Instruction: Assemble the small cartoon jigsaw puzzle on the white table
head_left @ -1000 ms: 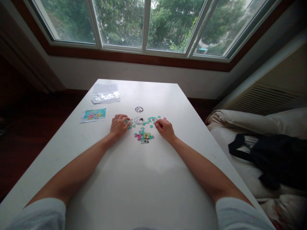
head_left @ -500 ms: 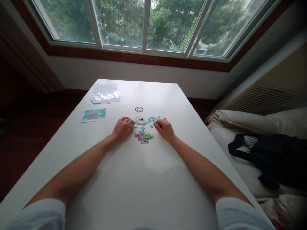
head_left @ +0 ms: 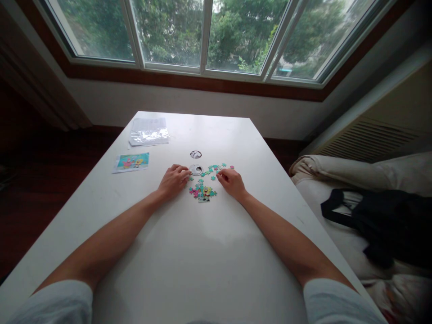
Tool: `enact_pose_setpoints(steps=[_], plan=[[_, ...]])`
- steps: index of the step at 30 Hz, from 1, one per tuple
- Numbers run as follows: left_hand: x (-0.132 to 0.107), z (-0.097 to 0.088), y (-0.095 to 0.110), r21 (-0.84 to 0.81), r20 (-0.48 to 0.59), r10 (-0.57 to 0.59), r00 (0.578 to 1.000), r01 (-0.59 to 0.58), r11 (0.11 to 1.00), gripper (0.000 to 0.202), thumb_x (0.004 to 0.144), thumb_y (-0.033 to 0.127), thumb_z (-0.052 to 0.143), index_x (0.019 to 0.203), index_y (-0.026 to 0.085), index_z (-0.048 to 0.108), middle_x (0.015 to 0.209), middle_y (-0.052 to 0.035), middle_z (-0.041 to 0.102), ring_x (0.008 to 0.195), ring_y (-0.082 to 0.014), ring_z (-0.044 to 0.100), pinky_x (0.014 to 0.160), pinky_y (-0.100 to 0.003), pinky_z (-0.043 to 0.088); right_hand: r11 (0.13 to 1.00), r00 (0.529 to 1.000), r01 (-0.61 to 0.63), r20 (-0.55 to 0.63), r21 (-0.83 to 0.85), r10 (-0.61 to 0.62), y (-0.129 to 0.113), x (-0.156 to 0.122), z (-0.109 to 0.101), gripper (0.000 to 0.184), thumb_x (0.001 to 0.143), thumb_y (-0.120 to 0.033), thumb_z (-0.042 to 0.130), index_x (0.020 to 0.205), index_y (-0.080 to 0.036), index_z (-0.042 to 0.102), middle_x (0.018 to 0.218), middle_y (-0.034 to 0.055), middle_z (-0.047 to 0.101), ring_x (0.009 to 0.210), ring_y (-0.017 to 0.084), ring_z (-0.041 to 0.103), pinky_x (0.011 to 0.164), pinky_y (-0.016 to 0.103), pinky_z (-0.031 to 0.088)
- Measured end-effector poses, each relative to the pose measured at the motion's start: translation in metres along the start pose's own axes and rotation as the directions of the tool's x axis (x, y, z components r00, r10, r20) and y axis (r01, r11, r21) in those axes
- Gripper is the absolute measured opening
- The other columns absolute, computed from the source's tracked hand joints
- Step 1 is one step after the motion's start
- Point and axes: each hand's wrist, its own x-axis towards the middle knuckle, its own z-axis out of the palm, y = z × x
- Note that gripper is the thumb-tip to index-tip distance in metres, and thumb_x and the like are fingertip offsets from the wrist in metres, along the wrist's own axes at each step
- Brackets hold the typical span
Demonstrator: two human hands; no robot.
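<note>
A partly joined jigsaw puzzle (head_left: 203,192), with a yellow cartoon figure and pink and teal parts, lies between my hands on the white table. My left hand (head_left: 173,182) rests left of it, its fingers stretched toward a round grey-and-white disc (head_left: 196,169) and a few loose pieces. On the other side, my right hand (head_left: 231,182) is closed, thumb against the curled fingers, beside the loose teal puzzle pieces (head_left: 213,168). Whatever those fingertips pinch is too small to make out. A single teal piece (head_left: 213,178) sits just left of them.
A printed picture sheet (head_left: 132,162) and a clear plastic sleeve with papers (head_left: 149,131) lie at the table's left. Farther back is a second round disc (head_left: 195,154). A cushioned seat with a dark garment (head_left: 388,220) stands right of the table (head_left: 202,261).
The fingers of my left hand have shifted slightly to the right and look more stretched out. My right hand and the joined puzzle stay where they were.
</note>
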Motion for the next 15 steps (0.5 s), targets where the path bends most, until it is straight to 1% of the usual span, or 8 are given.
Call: enact_pose_setpoints(steps=[2, 3, 8, 10, 13, 15], plan=[[0.0000, 0.0007, 0.0000, -0.009, 0.007, -0.001, 1.000, 0.001, 1.000, 0.033, 0.098, 0.029, 0.051, 0.125, 0.028, 0.071, 0.131, -0.0063, 0.069, 0.127, -0.0272, 0.052, 0.107, -0.047, 0.043, 1.000, 1.000, -0.001, 0.001, -0.002, 0.001, -0.0003, 0.0000, 0.0002, 0.029, 0.098, -0.040, 0.053, 0.079, -0.022, 0.065, 0.067, 0.0012, 0.059, 0.067, 0.018, 0.053, 0.073, 0.032, 0.042], [0.0001, 0.0008, -0.0001, -0.015, 0.007, -0.003, 1.000, 0.003, 1.000, 0.032, 0.099, 0.029, 0.051, 0.123, 0.028, 0.072, 0.129, -0.0060, 0.070, 0.126, -0.0272, 0.052, 0.107, -0.047, 0.043, 1.000, 1.000, -0.001, 0.001, -0.004, 0.001, -0.0003, 0.0000, 0.0004, 0.029, 0.098, -0.040, 0.053, 0.079, -0.022, 0.065, 0.067, 0.0014, 0.059, 0.067, 0.018, 0.053, 0.073, 0.032, 0.042], [0.0001, 0.0000, -0.0004, -0.003, -0.017, -0.027, 0.999, 0.027, 1.000, 0.026, 0.098, 0.029, 0.053, 0.108, 0.026, 0.077, 0.109, -0.0078, 0.075, 0.110, -0.0279, 0.056, 0.098, -0.047, 0.045, 1.000, 1.000, 0.005, -0.005, 0.000, -0.005, 0.0002, -0.0003, 0.0014, 0.028, 0.098, -0.039, 0.054, 0.079, -0.022, 0.066, 0.068, 0.0014, 0.060, 0.067, 0.018, 0.053, 0.072, 0.031, 0.042], [-0.0003, -0.0004, -0.0002, 0.012, -0.024, -0.035, 0.999, 0.036, 0.999, 0.026, 0.097, 0.028, 0.053, 0.111, 0.026, 0.076, 0.105, -0.0081, 0.074, 0.108, -0.0282, 0.056, 0.096, -0.047, 0.045, 1.000, 1.000, 0.011, -0.006, 0.004, -0.011, 0.0007, -0.0005, 0.0017, 0.027, 0.098, -0.038, 0.054, 0.079, -0.022, 0.065, 0.068, 0.0012, 0.060, 0.066, 0.018, 0.053, 0.072, 0.031, 0.042], [-0.0009, -0.0004, 0.0001, 0.026, -0.046, -0.059, 0.997, 0.060, 0.998, 0.029, 0.097, 0.027, 0.054, 0.118, 0.027, 0.074, 0.108, -0.0085, 0.073, 0.108, -0.0287, 0.055, 0.095, -0.047, 0.045, 1.000, 1.000, 0.009, 0.007, 0.005, -0.009, 0.0011, -0.0006, 0.0016, 0.027, 0.098, -0.037, 0.054, 0.080, -0.022, 0.066, 0.067, 0.0010, 0.059, 0.066, 0.018, 0.053, 0.071, 0.031, 0.042], [-0.0011, -0.0003, 0.0000, 0.028, -0.047, -0.067, 0.997, 0.068, 0.997, 0.027, 0.096, 0.028, 0.055, 0.115, 0.028, 0.075, 0.109, -0.0087, 0.072, 0.109, -0.0291, 0.054, 0.094, -0.047, 0.045, 1.000, 1.000, 0.009, 0.011, 0.006, -0.009, 0.0013, -0.0007, 0.0015, 0.026, 0.098, -0.036, 0.054, 0.080, -0.022, 0.066, 0.067, 0.0008, 0.059, 0.067, 0.018, 0.054, 0.071, 0.030, 0.042]])
